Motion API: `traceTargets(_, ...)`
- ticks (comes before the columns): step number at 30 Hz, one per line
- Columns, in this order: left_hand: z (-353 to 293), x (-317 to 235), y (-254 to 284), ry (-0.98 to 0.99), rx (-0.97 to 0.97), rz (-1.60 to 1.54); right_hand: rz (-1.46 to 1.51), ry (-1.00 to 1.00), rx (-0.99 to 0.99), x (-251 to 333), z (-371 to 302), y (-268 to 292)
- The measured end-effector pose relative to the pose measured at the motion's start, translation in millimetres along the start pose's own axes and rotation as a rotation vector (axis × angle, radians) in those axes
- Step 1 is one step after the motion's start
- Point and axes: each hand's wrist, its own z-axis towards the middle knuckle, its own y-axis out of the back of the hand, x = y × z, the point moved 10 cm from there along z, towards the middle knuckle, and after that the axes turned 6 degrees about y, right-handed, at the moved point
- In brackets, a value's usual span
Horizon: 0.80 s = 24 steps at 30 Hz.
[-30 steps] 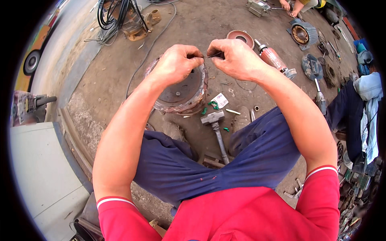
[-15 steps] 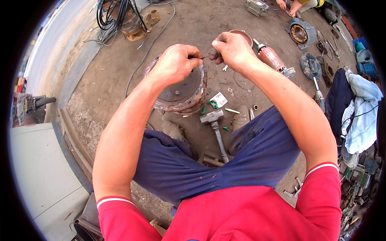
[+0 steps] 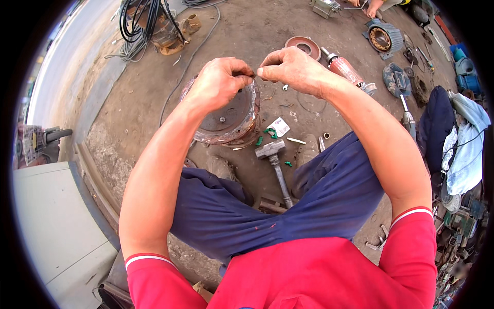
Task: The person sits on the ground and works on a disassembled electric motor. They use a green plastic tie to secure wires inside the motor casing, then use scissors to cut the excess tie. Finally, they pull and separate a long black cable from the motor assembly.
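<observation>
My left hand (image 3: 222, 81) is closed in a pinch above a round, rusty-sided metal housing (image 3: 222, 119) with a flat dark top. Close beside it, fingertips nearly meeting, my right hand (image 3: 292, 71) is pinched too. Whatever lies between the fingertips is too small and hidden to make out. Below the hands, a sledgehammer (image 3: 270, 150) lies between my feet, its handle toward me. Near its head are a small white packet (image 3: 278, 127), green scraps (image 3: 270, 133) and a short pale stick (image 3: 296, 141).
Beyond my right hand lie a reddish ring-shaped cover (image 3: 304, 45), a red motor rotor (image 3: 346, 70) and a finned motor housing (image 3: 384, 39). Another person's hands (image 3: 371, 8) work at the far right. Black cables (image 3: 149, 23) hang over a rusty machine at far left. Clothes (image 3: 458, 139) lie at right.
My right hand has come left and slightly down, closing the gap to my left hand. The thin dark strand seen between them is no longer visible.
</observation>
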Motion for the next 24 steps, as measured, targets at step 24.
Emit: traceTargets(24,1.6,4.3,1.0,0.132,0.040,0.014,0.001,-0.058,-0.315,-41.0,0.6,64.5)
